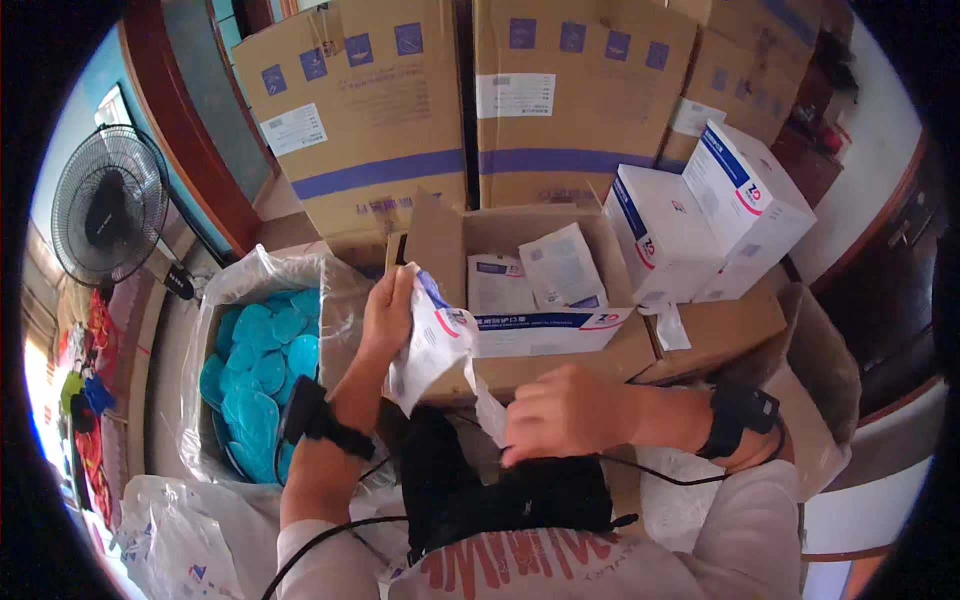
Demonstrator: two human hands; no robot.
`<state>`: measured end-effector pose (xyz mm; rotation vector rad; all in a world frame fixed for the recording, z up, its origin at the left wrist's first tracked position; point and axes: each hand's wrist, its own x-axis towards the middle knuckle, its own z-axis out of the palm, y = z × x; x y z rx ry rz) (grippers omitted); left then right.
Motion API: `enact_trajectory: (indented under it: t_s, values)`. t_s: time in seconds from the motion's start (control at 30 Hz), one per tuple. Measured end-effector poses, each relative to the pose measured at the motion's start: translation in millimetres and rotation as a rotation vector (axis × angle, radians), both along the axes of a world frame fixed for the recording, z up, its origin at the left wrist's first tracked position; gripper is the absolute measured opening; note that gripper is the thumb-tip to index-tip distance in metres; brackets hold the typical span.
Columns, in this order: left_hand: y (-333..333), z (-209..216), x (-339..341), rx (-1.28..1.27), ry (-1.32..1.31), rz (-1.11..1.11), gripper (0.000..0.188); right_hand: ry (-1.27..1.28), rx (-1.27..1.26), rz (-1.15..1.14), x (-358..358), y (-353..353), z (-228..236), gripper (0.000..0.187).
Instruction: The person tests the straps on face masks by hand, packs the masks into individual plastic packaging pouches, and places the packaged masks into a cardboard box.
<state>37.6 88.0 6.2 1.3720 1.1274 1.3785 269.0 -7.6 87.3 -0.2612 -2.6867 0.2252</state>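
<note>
My left hand (388, 312) grips a white packet (436, 345) with blue and red print, its fingers closed along the upper left edge. A torn strip (487, 402) trails from the packet's right side to my right hand (568, 410), which is closed on the strip's end. Just beyond the hands stands an open white box (545, 342) holding several similar packets (562, 268). To the left, a carton lined with a clear plastic bag (335, 300) holds many round turquoise pads (262, 345). The packet's contents are hidden.
Tall brown cartons (375, 130) line the back. Two white boxes (665, 235) stand at the right, a torn white scrap (672, 326) near them. An open plastic-lined carton (825, 370) is at far right. A black fan (108, 205) stands left; clear plastic bags (190, 535) lie below it.
</note>
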Motion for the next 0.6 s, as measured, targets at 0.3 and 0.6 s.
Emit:
enact_trajectory:
  t_s: [0.3, 0.6]
  values:
    - [-30.4, 12.8, -10.7, 0.146, 0.316, 0.146, 0.027, -0.03, -0.409, -1.255, 75.7, 206.8, -119.2, 0.048]
    - [-35.8, 13.4, -4.6, -0.054, 0.238, -0.045, 0.026, 0.327, -0.293, -1.073, 55.9, 180.4, -67.4, 0.03]
